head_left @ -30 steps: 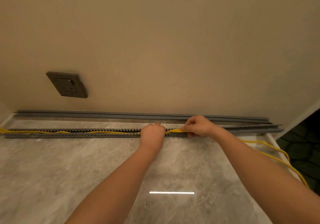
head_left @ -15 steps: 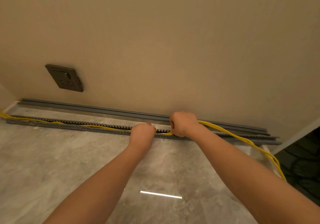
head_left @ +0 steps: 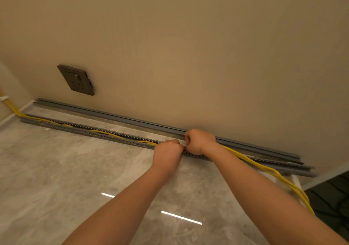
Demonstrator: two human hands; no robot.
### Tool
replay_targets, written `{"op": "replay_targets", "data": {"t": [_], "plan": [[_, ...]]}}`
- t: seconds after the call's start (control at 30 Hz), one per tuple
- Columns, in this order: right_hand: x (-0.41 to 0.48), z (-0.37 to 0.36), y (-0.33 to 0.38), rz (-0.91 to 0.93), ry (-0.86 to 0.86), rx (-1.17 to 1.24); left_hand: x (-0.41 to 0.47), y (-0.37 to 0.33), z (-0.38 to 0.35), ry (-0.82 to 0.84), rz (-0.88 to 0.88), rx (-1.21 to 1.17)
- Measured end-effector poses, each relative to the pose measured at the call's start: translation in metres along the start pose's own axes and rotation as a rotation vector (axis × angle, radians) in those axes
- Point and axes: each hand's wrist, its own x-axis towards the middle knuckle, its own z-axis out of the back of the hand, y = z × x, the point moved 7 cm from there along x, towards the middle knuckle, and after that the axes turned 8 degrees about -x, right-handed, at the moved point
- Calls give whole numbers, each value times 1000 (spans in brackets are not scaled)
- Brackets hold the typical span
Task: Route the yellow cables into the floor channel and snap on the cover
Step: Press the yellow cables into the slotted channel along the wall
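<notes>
A long grey slotted floor channel lies on the marble floor, parallel to the wall. Yellow cables rest inside its left half. To the right they rise out of it and trail loose over the right end, down to the floor. My left hand is fisted over the channel at its middle, pressing on the cables. My right hand is closed on the cables just beside it, lifted slightly above the channel. The grey cover strip lies along the foot of the wall behind the channel.
A dark wall socket sits low on the beige wall at the left. The cables come down the left corner by a white clip. Dark flooring starts past a white threshold at the right.
The view has swung left and tilted. My right hand lifted the cables out of the channel's right part and closed in next to my left hand.
</notes>
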Motion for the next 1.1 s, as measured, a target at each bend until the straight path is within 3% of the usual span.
{"op": "replay_targets", "data": {"t": [0.23, 0.43, 0.6, 0.77, 0.87, 1.1], "plan": [[-11, -3, -4, 58, -8, 23, 2, -8, 7, 92, 35, 108], [-29, -2, -41, -38, -33, 3, 2, -26, 10, 132, 40, 153], [-43, -8, -85, -134, 10, 276, 2, -35, 12, 140, 70, 173], [-48, -6, -91, -83, 40, 517, -1, -38, 13, 140, 107, 170], [-44, 0, -88, -54, 3, 437, -2, -38, 14, 130, 116, 160], [-39, 15, -63, -10, -61, -79, -2, -34, 12, 106, 124, 155]]}}
